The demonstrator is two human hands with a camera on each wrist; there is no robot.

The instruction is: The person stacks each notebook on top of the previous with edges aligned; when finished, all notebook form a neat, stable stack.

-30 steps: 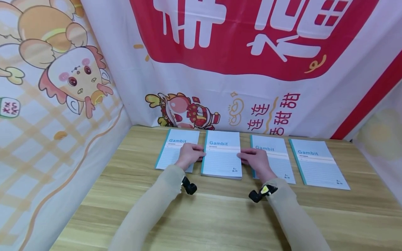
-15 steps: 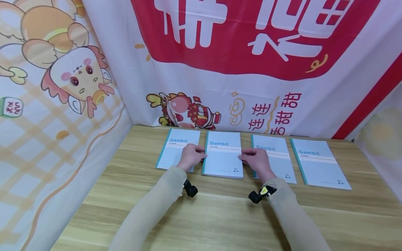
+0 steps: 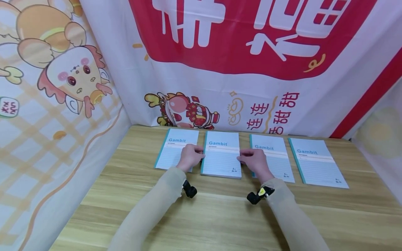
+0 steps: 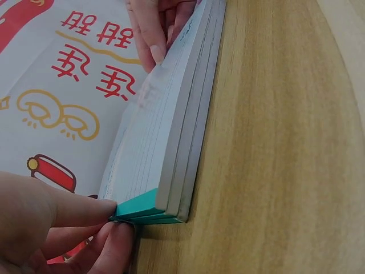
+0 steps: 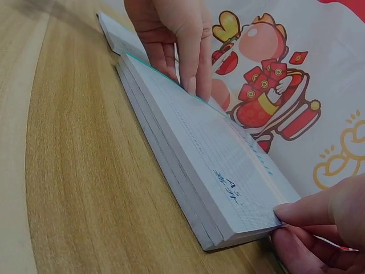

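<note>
A small stack of white Gambit notebooks (image 3: 221, 157) with teal spines lies on the wooden table, second from the left in a row. Page edges in the left wrist view show three layers in the stack (image 4: 177, 142). My left hand (image 3: 190, 157) pinches its spine side, thumb at the top edge and fingers below. On the opposite side, my right hand (image 3: 255, 161) pinches the edge between thumb (image 5: 302, 210) and fingers. The leftmost notebook (image 3: 169, 153) lies partly under my left hand and wrist; another notebook (image 3: 279, 164) is partly covered by my right hand.
At the far right of the row lies one more notebook (image 3: 317, 162). The wooden table (image 3: 213, 216) extends in front of the row. Behind it hangs a red and white printed cloth (image 3: 201, 82), and a patterned cloth (image 3: 103, 150) borders the left side.
The view shifts slightly. Both hands stay at the sides of the notebook stack, with no clear movement of the stack or the other notebooks.
</note>
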